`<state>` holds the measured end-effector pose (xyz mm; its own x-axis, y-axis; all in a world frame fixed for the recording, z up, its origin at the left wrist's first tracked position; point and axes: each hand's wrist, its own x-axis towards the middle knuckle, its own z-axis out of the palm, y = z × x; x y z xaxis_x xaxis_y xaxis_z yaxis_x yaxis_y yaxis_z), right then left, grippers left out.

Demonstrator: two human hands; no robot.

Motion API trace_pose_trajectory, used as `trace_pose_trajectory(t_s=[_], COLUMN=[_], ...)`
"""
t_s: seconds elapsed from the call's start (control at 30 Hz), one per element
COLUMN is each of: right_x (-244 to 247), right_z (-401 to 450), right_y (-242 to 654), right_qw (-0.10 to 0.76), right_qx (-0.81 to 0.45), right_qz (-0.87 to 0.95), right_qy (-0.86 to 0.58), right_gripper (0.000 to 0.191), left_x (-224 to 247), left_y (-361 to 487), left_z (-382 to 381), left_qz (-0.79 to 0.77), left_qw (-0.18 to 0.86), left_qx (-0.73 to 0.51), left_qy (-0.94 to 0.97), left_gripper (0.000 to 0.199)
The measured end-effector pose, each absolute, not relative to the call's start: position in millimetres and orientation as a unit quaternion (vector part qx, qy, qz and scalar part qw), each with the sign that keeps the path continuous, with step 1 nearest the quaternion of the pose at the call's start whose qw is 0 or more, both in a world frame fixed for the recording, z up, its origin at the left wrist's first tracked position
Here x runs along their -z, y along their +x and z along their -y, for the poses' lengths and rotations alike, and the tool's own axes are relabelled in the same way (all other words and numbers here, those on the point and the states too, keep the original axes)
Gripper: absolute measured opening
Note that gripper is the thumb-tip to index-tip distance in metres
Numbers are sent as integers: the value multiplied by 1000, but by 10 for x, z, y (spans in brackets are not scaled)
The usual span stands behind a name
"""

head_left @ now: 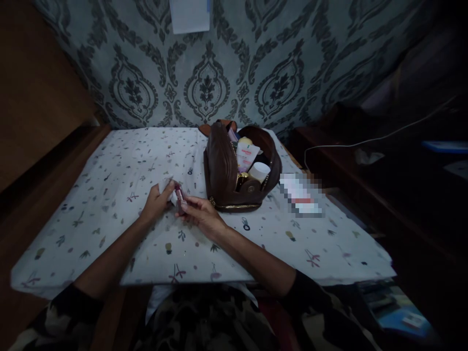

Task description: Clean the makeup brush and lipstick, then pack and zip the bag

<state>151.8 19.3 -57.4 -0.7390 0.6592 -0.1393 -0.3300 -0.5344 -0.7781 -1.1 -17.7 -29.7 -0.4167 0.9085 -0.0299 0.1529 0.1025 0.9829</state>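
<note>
In my right hand is a small pinkish-red lip gloss tube, its fingers closed round the lower end. My left hand pinches a crumpled white tissue against the tube's upper end. Both hands meet above the table, left of a brown cosmetic bag. The bag stands unzipped, showing a white tube with pink print, a round white jar and something gold-coloured.
A white patterned cloth covers the table. Right of the bag lies a blurred-out flat object. A white cable runs over dark furniture at the right. Patterned wallpaper rises behind, and a wooden panel stands at the left.
</note>
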Motion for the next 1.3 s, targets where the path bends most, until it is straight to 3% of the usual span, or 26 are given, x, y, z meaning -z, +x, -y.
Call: trace_pose_trajectory(t_s=[0.23,0.5,0.63,0.9,1.1,1.3], right_x=[556,585,577,583,587,597], right_z=[-248,-224,-213,-201,-190,-240], right_y=[1536,1518,1536,1579,1551,1541], right_qw=[347,382,379,313,305,346], right_qx=[-851,-819,-794,-785,-832,-849], right_qz=[335,358,412,488,418,344], right_qy=[-210,-237,-236,-219,-200,-202], right_gripper=[49,47,47,43,51,51], left_x=[361,344,400,319,311,347], left_y=[-69,-123,-110,-80,-54,-95], left_z=[185,245,211,160,159,195], left_qz=[-582,-526,-538,-591,-593,-544], left_qw=[383,420,412,396,413,439], left_qx=[-534,-442,-460,-529,-566,-528], left_qy=[478,593,574,463,396,482], left_gripper=[72,88,83,51,54,71])
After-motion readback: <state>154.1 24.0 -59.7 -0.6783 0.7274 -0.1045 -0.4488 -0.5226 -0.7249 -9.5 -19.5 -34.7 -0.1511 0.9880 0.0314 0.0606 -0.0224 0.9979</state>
